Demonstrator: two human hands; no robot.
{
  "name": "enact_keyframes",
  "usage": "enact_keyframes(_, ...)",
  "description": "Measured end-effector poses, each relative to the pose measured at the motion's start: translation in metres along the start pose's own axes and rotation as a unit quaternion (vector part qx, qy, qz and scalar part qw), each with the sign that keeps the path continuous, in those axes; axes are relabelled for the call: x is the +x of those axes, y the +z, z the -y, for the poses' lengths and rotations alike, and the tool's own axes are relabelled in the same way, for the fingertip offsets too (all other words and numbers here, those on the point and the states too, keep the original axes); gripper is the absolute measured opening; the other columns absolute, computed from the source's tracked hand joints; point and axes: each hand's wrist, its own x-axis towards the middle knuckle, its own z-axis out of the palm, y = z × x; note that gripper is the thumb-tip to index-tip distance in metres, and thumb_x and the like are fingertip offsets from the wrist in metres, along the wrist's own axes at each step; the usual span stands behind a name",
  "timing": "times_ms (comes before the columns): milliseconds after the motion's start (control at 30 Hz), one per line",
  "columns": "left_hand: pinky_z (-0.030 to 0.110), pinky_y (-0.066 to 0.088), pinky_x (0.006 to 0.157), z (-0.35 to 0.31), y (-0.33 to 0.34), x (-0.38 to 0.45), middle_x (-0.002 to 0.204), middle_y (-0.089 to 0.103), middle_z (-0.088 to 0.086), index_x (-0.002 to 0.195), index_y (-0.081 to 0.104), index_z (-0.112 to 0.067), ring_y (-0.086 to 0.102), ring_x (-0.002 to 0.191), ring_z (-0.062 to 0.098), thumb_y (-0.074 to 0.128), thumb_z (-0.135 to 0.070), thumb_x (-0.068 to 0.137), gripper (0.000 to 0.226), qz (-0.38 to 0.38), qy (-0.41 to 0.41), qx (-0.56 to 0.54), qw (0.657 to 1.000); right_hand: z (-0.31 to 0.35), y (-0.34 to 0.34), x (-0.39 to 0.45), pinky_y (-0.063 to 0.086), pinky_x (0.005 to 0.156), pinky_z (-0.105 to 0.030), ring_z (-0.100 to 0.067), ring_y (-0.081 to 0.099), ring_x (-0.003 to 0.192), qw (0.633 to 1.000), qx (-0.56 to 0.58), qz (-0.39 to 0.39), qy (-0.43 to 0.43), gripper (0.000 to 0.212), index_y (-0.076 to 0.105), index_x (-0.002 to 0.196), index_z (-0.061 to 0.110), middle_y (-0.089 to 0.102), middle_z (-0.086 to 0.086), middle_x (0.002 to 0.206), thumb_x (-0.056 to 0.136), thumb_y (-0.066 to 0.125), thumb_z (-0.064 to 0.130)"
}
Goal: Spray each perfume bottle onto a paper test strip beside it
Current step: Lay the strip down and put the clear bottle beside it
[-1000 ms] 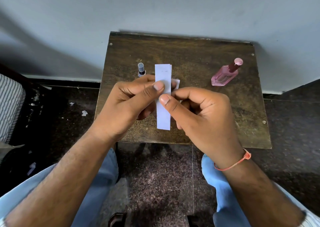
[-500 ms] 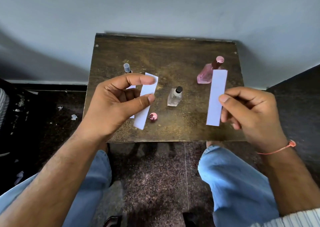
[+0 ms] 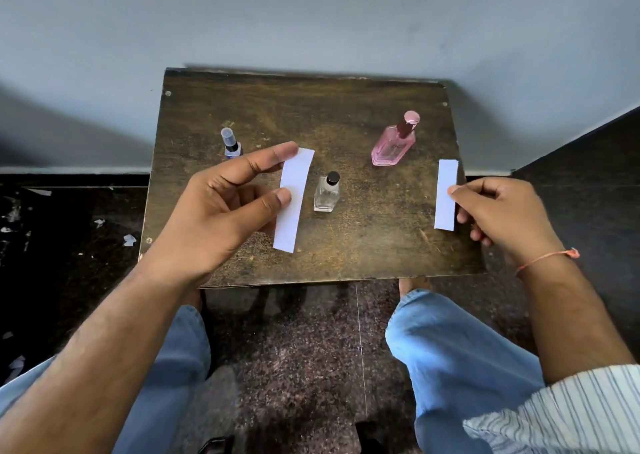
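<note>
Perfume bottles: three on the small wooden table (image 3: 346, 245). A slim one with a clear cap (image 3: 230, 143) at back left, a little clear one with a black cap (image 3: 326, 193) in the middle, and a pink one (image 3: 394, 143) at back right that looks like it's leaning or lying down, can't quite tell.

Left strip: white paper strip (image 3: 293, 200) held above the table just left of the clear bottle, bowing a bit.

Left hand: the left hand (image 3: 221, 211) pinches that strip along its edge between thumb and forefinger.

Right strip: second strip (image 3: 446, 194) out near the table's right edge, below the pink bottle.

Right hand: the right hand (image 3: 502, 214) pinches it mid-length, other fingers curled in.

Handling, paper: super light and floppy, I reckon; it'll flutter or skid if dropped, so lay it flat by the edges.

Handling, bottles: glass by the look of it, so smooth and breakable. I'd grab round the body, finger on top.

Progress: caps all on, nothing sprayed yet by the looks, strips still need parking beside each bottle.
</note>
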Motion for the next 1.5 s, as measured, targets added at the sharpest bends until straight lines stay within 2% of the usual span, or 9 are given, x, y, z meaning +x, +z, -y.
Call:
enact_keyframes(200,0.021,0.06,0.071,-0.007,0.001,-0.001,0.11,0.079,-0.009,0.135,0.071,-0.022,0.063,0.071,0.009,0.076,-0.008,0.086,0.052,-0.013,0.004,0.003,1.0,0.009,-0.004,-0.005,0.046,0.047,-0.029,-0.021,0.061,0.053,1.0,-0.017,-0.013,-0.002,0.012,0.078,0.095,0.026,0.076,-0.002,0.07,0.1,0.075,0.036)
enact_keyframes(400,0.02,0.057,0.074,-0.006,-0.003,-0.001,0.092,0.076,-0.008,0.136,0.072,-0.022,0.063,0.078,0.012,0.079,-0.014,0.084,0.054,-0.018,-0.005,0.001,1.0,0.015,0.001,-0.006,0.061,0.063,-0.04,-0.023,0.071,0.065,0.996,-0.071,-0.059,-0.008,0.02,0.075,0.105,0.026,0.077,0.001,0.077,0.097,0.074,0.044)
enact_keyframes(533,0.034,0.066,0.085,-0.002,-0.003,0.0,0.109,0.079,0.006,0.132,0.076,-0.025,0.072,0.091,0.034,0.082,-0.01,0.082,0.052,-0.03,-0.004,-0.026,0.999,0.024,0.013,-0.015,0.062,0.083,-0.042,-0.026,0.071,0.08,0.974,-0.042,-0.14,-0.172,0.008,0.073,0.099,0.026,0.074,0.003,0.084,0.098,0.076,0.033)
enact_keyframes(800,0.046,0.062,0.1,0.001,0.005,0.005,0.115,0.077,0.008,0.127,0.077,-0.02,0.071,0.1,0.03,0.084,-0.006,0.077,0.053,-0.042,-0.016,-0.04,0.998,0.053,0.082,-0.05,0.062,0.062,-0.03,-0.017,0.072,0.102,0.934,0.036,0.076,-0.348,0.054,0.069,0.14,0.024,0.072,0.01,0.125,0.09,0.09,0.026)
enact_keyframes(900,0.038,0.065,0.096,0.0,0.007,0.006,0.11,0.079,-0.004,0.128,0.075,-0.018,0.074,0.097,0.024,0.083,-0.004,0.077,0.053,-0.044,-0.019,-0.048,0.998,0.057,0.097,-0.052,0.062,0.068,-0.026,-0.009,0.072,0.107,0.94,0.01,0.093,-0.328,0.06,0.066,0.144,0.031,0.072,0.013,0.128,0.089,0.089,0.033)
enact_keyframes(1000,0.03,0.065,0.09,0.0,0.009,0.007,0.115,0.081,-0.001,0.131,0.073,-0.014,0.078,0.097,0.018,0.082,-0.003,0.077,0.056,-0.045,-0.025,-0.051,0.997,0.061,0.102,-0.05,0.052,0.065,-0.013,0.005,0.068,0.076,0.952,0.041,0.104,-0.284,0.039,0.075,0.129,0.026,0.076,0.013,0.111,0.092,0.087,0.025)
enact_keyframes(1100,0.028,0.065,0.087,0.0,0.009,0.005,0.121,0.081,0.002,0.133,0.071,-0.014,0.079,0.095,0.016,0.082,-0.002,0.076,0.059,-0.043,-0.027,-0.052,0.997,0.063,0.099,-0.047,0.065,0.077,-0.035,-0.007,0.072,0.089,0.947,0.168,0.191,-0.196,0.028,0.075,0.12,0.031,0.079,0.013,0.105,0.097,0.081,0.017)
enact_keyframes(1333,0.026,0.065,0.084,-0.005,0.01,0.005,0.124,0.08,-0.002,0.136,0.07,-0.014,0.077,0.09,0.012,0.082,-0.002,0.076,0.063,-0.045,-0.039,-0.04,0.997,0.078,0.084,-0.053,0.062,0.055,-0.037,-0.029,0.074,0.081,0.817,0.426,0.388,-0.036,0.039,0.067,0.138,0.016,0.067,-0.007,0.102,0.106,0.049,0.031)
enact_keyframes(1500,0.04,0.066,0.094,-0.004,0.008,0.004,0.13,0.078,0.004,0.135,0.072,-0.02,0.075,0.1,0.029,0.085,-0.007,0.075,0.063,-0.055,-0.035,-0.028,0.997,0.08,0.082,-0.051,0.022,0.044,-0.021,-0.012,0.043,0.053,0.778,0.478,0.407,0.013,0.042,0.067,0.125,0.015,0.053,0.0,0.09,0.102,0.04,0.037)
